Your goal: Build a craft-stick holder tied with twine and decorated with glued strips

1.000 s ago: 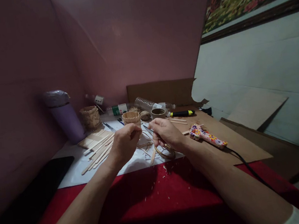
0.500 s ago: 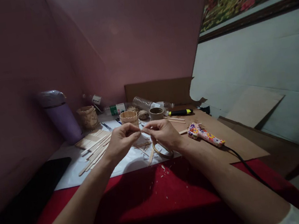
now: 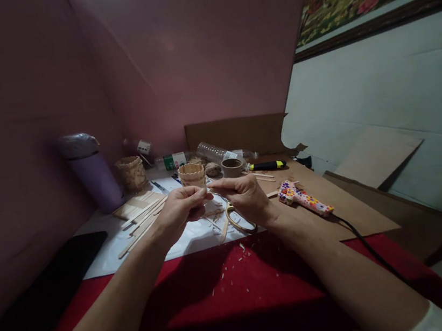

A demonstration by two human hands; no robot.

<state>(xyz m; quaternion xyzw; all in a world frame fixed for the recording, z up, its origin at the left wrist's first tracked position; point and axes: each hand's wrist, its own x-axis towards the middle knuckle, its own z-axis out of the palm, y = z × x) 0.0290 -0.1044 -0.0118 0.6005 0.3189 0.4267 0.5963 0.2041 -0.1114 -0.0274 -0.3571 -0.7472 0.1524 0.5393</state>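
My left hand (image 3: 182, 208) and my right hand (image 3: 245, 197) meet fingertip to fingertip over the white sheet. Both are closed in a pinch; whatever sits between the fingertips is too small to name. Just behind them stands a small round wooden cup (image 3: 192, 175) with a scalloped rim. Scissors (image 3: 241, 221) lie below my right hand, their handle loop showing. Wood scraps (image 3: 216, 217) are scattered beneath the hands. Left of my left hand lie several craft sticks (image 3: 142, 227).
At the right, a flower-patterned glue gun (image 3: 302, 198) trails a black cord over cardboard. A box cutter (image 3: 268, 166), brown tape roll (image 3: 232, 167), twine ball (image 3: 212, 170) and plastic bottles (image 3: 217, 152) lie behind. A purple tumbler (image 3: 94, 174) and woven basket (image 3: 131, 173) stand left.
The fingers of both hands have shifted their pinch, with my left fingers curling in more. The hands stay at nearly the same place, and the objects on the table have not moved.
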